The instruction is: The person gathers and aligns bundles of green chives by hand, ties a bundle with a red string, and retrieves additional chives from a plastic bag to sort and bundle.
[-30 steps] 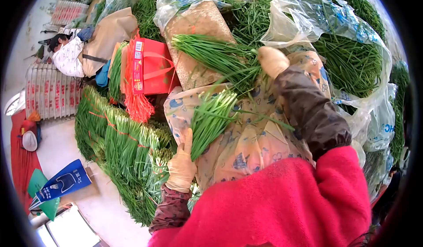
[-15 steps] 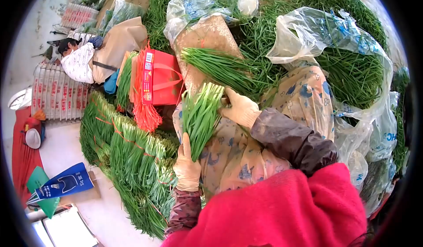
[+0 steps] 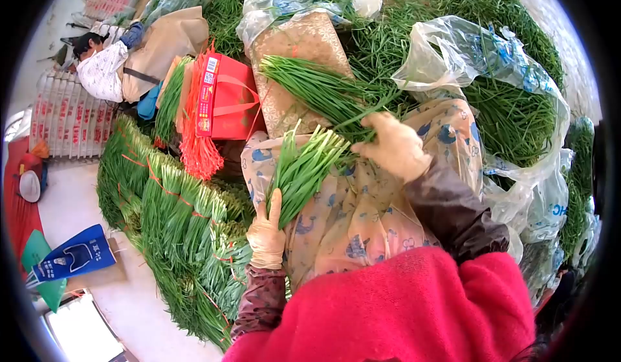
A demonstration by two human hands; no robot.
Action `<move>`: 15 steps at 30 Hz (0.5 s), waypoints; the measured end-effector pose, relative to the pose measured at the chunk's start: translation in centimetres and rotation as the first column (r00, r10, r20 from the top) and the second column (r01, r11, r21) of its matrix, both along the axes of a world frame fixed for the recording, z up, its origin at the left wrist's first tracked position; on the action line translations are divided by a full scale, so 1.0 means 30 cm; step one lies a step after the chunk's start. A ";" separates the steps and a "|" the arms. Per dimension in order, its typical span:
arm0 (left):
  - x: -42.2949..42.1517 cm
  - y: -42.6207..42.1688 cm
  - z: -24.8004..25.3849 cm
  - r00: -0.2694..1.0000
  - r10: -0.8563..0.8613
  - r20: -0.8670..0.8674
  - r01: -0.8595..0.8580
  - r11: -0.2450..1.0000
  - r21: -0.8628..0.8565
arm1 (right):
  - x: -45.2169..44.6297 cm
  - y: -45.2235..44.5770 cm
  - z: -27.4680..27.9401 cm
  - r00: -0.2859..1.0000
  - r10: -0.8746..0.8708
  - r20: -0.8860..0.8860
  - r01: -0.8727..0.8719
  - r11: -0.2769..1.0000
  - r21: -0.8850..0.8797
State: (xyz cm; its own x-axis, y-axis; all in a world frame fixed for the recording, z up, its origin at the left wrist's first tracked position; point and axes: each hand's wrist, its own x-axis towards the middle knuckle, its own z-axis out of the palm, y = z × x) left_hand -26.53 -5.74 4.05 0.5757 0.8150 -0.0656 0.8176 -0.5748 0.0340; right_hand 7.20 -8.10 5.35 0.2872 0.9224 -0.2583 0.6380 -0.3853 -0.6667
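Observation:
My left hand (image 3: 266, 233), in a pale glove, is closed around the leafy end of a loose bunch of green chives (image 3: 301, 174), its thumb extended along the leaves. The bunch's pale cut ends point up and right. My right hand (image 3: 394, 145), also gloved, is just right of the bunch, with chive blades between its curled fingers and thumb; how many is unclear. Above it, another pile of chives (image 3: 310, 84) lies on a patterned board (image 3: 291, 113). A plastic cover printed with blue figures (image 3: 362, 213) is spread over my lap.
Tied chive bundles (image 3: 187, 213) are stacked at left, beside a red box (image 3: 233, 97) with red ties (image 3: 202, 155). Clear plastic bags (image 3: 446, 55) and loose chives (image 3: 517, 113) lie at right. Another person (image 3: 107, 68) bends at upper left, near white-and-red stacked packs (image 3: 71, 116).
My right hand has moved right, away from the bunch's cut ends. The bunch in my left hand tilts further right, and its cut ends are more spread.

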 end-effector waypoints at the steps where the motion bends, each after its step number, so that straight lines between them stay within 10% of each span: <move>1: 0.004 0.005 0.002 1.000 0.001 -0.011 -0.002 1.000 -0.025 | -0.036 0.004 0.025 1.000 0.022 -0.014 -0.022 1.000 0.011; 5: 0.009 0.007 -0.002 0.998 -0.017 -0.067 0.017 1.000 -0.015 | -0.131 0.027 -0.073 0.972 0.151 0.182 -0.177 0.975 0.137; 12: -0.021 0.007 -0.030 0.997 -0.074 0.008 0.074 0.997 0.035 | 0.074 0.076 -0.176 0.966 0.052 0.252 0.010 0.972 -0.237; 15: -0.013 0.016 -0.033 0.995 -0.096 0.002 0.096 0.995 0.041 | 0.025 0.096 -0.024 0.958 0.172 0.230 -0.190 0.980 0.056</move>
